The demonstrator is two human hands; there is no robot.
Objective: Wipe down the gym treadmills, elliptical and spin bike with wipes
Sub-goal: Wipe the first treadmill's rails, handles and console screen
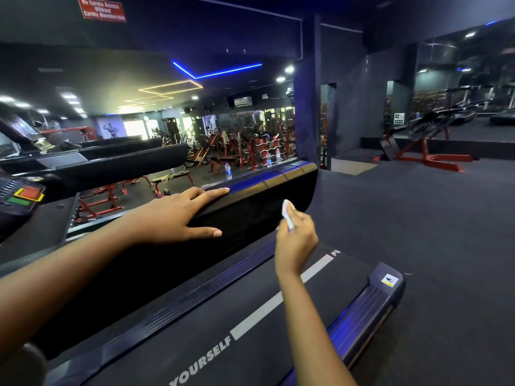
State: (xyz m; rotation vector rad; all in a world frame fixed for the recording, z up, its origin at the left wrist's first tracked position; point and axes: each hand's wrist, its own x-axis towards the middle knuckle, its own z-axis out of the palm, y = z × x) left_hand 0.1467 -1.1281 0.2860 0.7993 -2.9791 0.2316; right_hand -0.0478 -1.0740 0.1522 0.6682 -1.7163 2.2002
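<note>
A black treadmill fills the lower half of the head view, its belt marked with a white stripe and the word YOURSELF. Its wide padded side rail runs from lower left to upper right. My left hand rests flat on that rail, fingers straight over the top edge and thumb on the side face. My right hand hovers beside the rail's side face, above the belt's left edge, and pinches a small folded white wipe. The wipe sits close to the rail's side; I cannot tell whether it touches.
A second treadmill stands at the left, its console showing red and green buttons. Water bottles stand beyond the rail. Red weight machines fill the hall behind, a red bench frame stands right, and dark floor lies right.
</note>
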